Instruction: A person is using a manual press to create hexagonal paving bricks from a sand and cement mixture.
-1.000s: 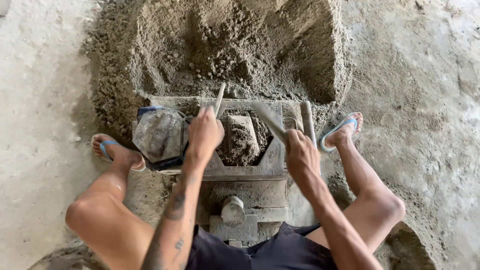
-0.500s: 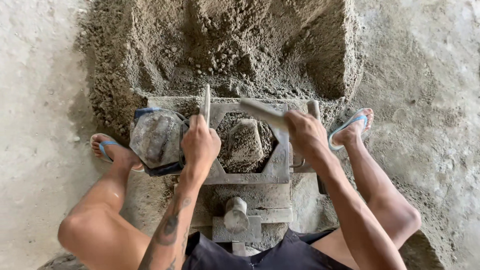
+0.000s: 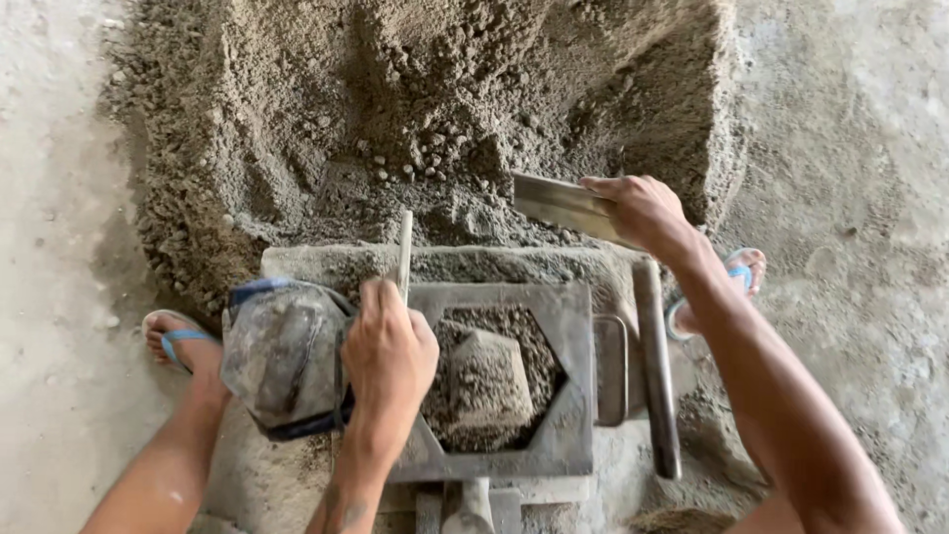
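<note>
The left hand (image 3: 388, 358) was closed on a thin flat blade (image 3: 403, 255) held upright over the hexagonal metal mould (image 3: 568, 396), whose heaped mix (image 3: 486, 381) sat just right of it, while farther out the right hand (image 3: 641, 210) gripped a flat metal plate (image 3: 561, 204) toward the damp mortar pile (image 3: 415, 119), seemingly to scoop; no labels showed.

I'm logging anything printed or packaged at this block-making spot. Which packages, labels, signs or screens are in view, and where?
No labels, signs or screens show.
Nearest to a package: a grey, dust-caked bucket with a blue rim, lying beside the left hand, left of the metal mould; no marking can be made out on it.
The right hand holds only a plain flat metal plate over the sand pile.
</note>
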